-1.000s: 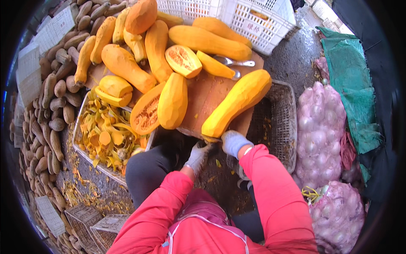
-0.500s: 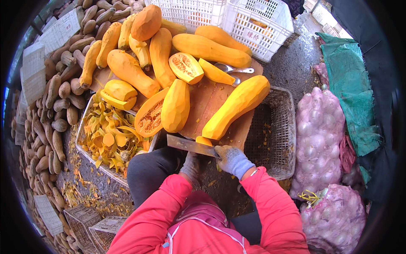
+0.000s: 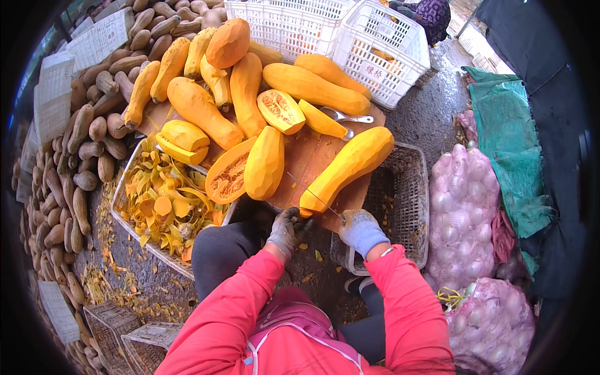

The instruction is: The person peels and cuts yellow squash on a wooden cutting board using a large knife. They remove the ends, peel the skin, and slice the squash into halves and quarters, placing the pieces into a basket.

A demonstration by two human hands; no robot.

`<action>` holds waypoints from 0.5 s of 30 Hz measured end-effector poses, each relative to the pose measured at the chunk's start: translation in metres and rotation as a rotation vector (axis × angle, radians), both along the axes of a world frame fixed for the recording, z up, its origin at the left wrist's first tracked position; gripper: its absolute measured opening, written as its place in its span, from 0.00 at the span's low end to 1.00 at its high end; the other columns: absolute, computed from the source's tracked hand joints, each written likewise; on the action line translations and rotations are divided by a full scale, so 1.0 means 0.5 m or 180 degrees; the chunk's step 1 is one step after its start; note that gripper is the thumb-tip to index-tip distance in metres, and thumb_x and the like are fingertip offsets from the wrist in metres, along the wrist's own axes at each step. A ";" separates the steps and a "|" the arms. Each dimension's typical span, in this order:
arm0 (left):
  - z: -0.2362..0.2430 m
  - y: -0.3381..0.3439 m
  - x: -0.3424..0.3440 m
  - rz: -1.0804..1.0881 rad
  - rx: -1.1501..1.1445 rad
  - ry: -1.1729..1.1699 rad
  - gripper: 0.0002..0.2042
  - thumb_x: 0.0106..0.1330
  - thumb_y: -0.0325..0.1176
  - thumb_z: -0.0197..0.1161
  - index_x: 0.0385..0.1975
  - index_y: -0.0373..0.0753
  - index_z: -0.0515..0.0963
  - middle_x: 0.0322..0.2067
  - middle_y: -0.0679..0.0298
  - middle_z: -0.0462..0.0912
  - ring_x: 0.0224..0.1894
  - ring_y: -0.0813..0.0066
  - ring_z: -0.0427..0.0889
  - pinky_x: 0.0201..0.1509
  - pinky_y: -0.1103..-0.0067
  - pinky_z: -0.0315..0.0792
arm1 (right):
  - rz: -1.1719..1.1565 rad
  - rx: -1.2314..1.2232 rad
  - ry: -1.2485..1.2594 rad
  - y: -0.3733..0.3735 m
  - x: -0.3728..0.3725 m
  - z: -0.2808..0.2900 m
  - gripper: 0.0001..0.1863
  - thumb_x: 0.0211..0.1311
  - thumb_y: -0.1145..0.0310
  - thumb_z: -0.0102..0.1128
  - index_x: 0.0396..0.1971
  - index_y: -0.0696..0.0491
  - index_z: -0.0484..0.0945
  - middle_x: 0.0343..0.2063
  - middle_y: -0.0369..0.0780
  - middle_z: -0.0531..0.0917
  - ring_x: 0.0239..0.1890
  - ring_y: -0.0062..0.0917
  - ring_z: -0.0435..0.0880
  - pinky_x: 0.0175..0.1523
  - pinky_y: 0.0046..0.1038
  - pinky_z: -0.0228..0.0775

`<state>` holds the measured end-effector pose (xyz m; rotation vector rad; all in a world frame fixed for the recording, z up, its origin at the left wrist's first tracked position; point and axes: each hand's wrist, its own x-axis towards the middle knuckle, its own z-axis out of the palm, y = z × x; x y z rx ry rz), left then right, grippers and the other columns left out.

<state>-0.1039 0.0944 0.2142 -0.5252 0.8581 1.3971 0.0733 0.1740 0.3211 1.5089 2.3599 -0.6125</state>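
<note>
A long peeled pumpkin [image 3: 356, 162] lies slantwise on the brown board [image 3: 297, 162], its narrow end toward me. My right hand [image 3: 362, 231], in a grey glove, is closed round the handle of a large knife [image 3: 319, 199]. The blade shows nearly edge-on, lying across the pumpkin close to its near end. My left hand [image 3: 286, 230], in a dirty glove, grips that near end, with orange flesh showing by its fingertips. Left of the knife sit another peeled pumpkin [image 3: 264, 164] and a halved one [image 3: 228, 172] with its seeds exposed.
More peeled pumpkins [image 3: 203, 109] crowd the board's far side, near a metal spoon [image 3: 347, 117]. Peelings fill a crate [image 3: 119, 209] at left; a dark crate [image 3: 422, 206] stands at right. Mesh onion sacks [image 3: 465, 212], white crates [image 3: 381, 81] and piled unpeeled pumpkins [image 3: 81, 131] surround me.
The knife has turned from lying flat before the pumpkin's near end to edge-on across it. My left hand has come forward from behind the blade to the pumpkin's end.
</note>
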 end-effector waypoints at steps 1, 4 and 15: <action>0.015 0.001 -0.007 0.0115 -0.0057 -0.0107 0.12 0.71 0.32 0.58 0.52 0.38 0.73 0.52 0.52 0.80 0.58 0.52 0.78 0.62 0.57 0.77 | -0.0020 -0.0044 -0.0110 0.006 -0.010 0.003 0.15 0.61 0.61 0.55 0.38 0.54 0.86 0.38 0.54 0.86 0.44 0.50 0.86 0.52 0.47 0.78; 0.089 -0.038 -0.074 0.0499 0.0684 -0.0095 0.13 0.68 0.34 0.61 0.48 0.37 0.76 0.48 0.53 0.82 0.50 0.52 0.82 0.61 0.56 0.78 | -0.0022 -0.0268 -0.0425 0.023 -0.039 0.020 0.17 0.61 0.64 0.57 0.44 0.55 0.86 0.45 0.55 0.85 0.50 0.48 0.85 0.57 0.44 0.77; 0.267 -0.152 -0.398 -0.0113 -0.0397 0.5497 0.43 0.58 0.17 0.66 0.75 0.38 0.53 0.71 0.47 0.63 0.73 0.56 0.63 0.76 0.68 0.60 | 0.0075 -0.0327 -0.0619 0.035 -0.086 0.048 0.19 0.60 0.62 0.55 0.42 0.59 0.87 0.44 0.57 0.85 0.50 0.50 0.85 0.57 0.44 0.77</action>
